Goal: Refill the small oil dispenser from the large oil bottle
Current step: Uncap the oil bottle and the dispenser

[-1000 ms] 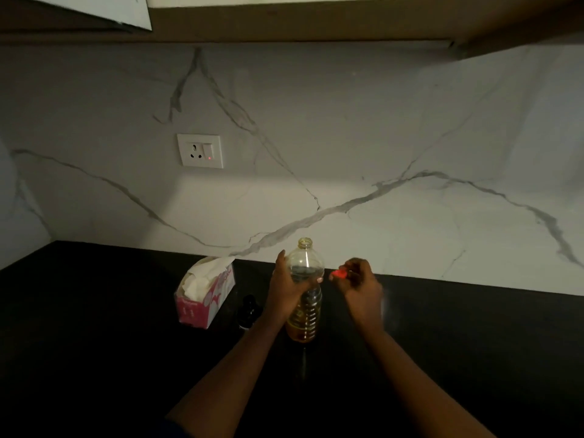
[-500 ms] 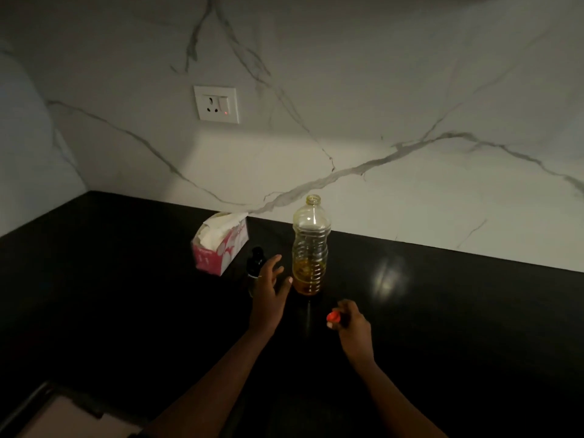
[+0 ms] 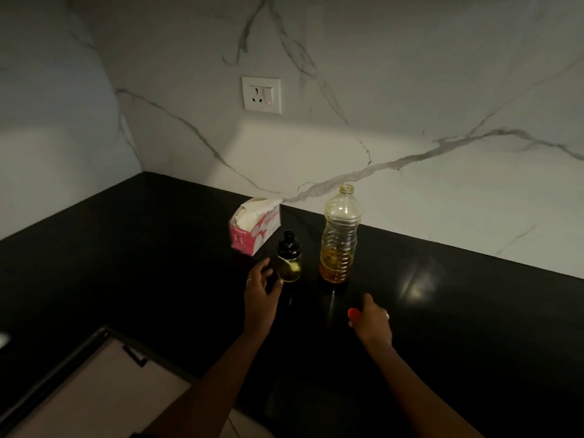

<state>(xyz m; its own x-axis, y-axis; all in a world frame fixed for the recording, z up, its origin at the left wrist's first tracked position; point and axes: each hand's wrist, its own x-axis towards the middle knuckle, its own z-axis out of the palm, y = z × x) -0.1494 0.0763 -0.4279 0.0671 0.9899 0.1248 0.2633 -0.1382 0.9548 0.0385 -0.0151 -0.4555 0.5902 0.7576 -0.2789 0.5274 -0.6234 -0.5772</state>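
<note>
A tall clear plastic oil bottle (image 3: 339, 235) with ribbed sides stands upright on the glossy black tabletop (image 3: 126, 263), near the white grey-veined marble wall (image 3: 410, 90). Its neck is uncapped, and amber oil fills only its lowest part. At about 9 o'clock from it, close by but apart, stands the small round glass oil dispenser (image 3: 289, 259). The dispenser's black cap is on, and a little pale yellow oil sits inside.

The left hand (image 3: 262, 287) lies at 8 o'clock of the dispenser, released, with its fingers spread and loosely bent toward the glass. The thumb tip is just beside the base, but whether it touches cannot be told. The right hand (image 3: 371, 320) is at 5 o'clock of the large bottle, low over the tabletop, and pinches a small red bottle cap (image 3: 354, 313) in its fingertips.

A pink and white tissue box (image 3: 256, 229) sits at 10 o'clock of the dispenser. A white wall socket (image 3: 261, 94) with a tiny red light is mounted at 12 o'clock above the box.
</note>
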